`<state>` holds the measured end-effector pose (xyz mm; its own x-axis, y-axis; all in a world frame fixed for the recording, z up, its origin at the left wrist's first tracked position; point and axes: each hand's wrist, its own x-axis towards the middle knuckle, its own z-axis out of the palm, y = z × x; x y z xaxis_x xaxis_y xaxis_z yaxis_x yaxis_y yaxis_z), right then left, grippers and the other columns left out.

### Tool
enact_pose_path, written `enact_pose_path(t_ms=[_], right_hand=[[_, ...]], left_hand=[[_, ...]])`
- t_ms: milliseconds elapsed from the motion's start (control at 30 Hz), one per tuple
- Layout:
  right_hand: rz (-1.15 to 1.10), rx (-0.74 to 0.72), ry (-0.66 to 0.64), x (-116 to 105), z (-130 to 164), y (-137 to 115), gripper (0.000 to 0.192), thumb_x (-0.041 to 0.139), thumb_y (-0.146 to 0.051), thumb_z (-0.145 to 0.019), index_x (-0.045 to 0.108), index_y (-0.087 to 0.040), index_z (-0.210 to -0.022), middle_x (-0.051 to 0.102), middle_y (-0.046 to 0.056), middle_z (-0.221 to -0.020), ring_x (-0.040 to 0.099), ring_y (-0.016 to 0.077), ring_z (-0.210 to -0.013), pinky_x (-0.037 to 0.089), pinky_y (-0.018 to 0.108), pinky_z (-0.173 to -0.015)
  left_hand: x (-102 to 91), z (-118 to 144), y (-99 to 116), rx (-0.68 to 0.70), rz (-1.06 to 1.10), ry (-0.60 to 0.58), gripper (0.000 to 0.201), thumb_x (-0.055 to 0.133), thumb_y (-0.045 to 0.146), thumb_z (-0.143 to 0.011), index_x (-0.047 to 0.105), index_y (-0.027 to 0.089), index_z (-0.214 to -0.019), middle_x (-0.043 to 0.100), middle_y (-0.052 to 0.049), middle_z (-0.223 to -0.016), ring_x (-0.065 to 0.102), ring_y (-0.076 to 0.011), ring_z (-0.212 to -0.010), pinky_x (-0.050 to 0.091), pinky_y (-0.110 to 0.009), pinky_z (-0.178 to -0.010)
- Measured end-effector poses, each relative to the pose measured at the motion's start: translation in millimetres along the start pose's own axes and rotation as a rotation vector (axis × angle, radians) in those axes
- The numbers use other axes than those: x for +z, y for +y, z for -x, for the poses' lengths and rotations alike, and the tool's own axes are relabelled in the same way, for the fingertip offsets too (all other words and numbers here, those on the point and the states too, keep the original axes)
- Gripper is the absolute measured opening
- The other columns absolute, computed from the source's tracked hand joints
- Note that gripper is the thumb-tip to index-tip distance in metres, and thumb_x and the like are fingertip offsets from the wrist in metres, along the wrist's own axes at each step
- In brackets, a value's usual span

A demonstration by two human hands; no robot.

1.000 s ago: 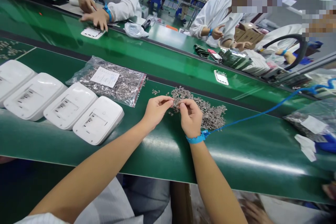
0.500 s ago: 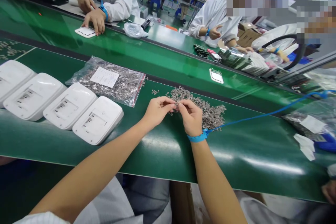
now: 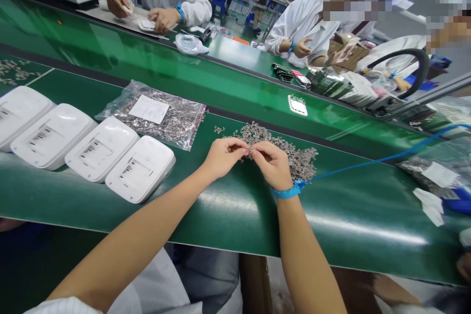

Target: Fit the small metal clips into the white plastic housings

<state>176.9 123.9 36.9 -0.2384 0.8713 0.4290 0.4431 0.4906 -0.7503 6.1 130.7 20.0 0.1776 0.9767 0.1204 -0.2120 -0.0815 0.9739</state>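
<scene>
both hands pinched together at the near edge of the loose pile of small metal clips (image 3: 290, 149) on the green bench (image 3: 235, 216); left hand (image 3: 221, 157) and right hand (image 3: 274, 164) fingertips clamped on one tiny clip between them

I look down on a glossy green bench (image 3: 228, 216) — four white casings (image 3: 140, 169) lie in a row at left, a clear bag of small metal parts (image 3: 162, 115) just behind them, a loose heap of metal parts (image 3: 290, 152) at centre. Beyond a dark strip, a green conveyor belt (image 3: 206, 78) carries one small white plate (image 3: 297, 105).
</scene>
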Motion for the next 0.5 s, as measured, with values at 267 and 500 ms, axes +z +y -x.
enact_pose_path(t_ms=[267, 500], right_hand=[[0.13, -0.04, -0.082, -5, 0, 3, 0.011, 0.059, -0.02, -0.088, 0.067, -0.021, -0.08, 0.067, 0.004, -0.082, 0.061, 0.0175, -0.077, 0.047, 0.032, -0.07], [0.173, -0.127, -0.258, 0, 2, -4, 0.013, 0.055, -0.014, -0.084, 0.065, -0.02, -0.076, 0.066, 0.003, -0.078, 0.06, 0.0157, -0.073, 0.047, 0.03, -0.067]], left_hand=[[-11.5, -4, 9, 0.034, -0.305, 0.036, 0.01, 0.064, 0.019, -0.079, 0.073, 0.019, -0.083, 0.072, -0.001, -0.079, 0.062, -0.014, -0.071, 0.047, -0.026, -0.067], [-38.1, -2, 22, 0.028, -0.989, -0.392, 0.015, 0.055, 0.01, -0.071, 0.065, 0.02, -0.066, 0.063, 0.001, -0.064, 0.055, -0.0149, -0.06, 0.036, -0.027, -0.059]])
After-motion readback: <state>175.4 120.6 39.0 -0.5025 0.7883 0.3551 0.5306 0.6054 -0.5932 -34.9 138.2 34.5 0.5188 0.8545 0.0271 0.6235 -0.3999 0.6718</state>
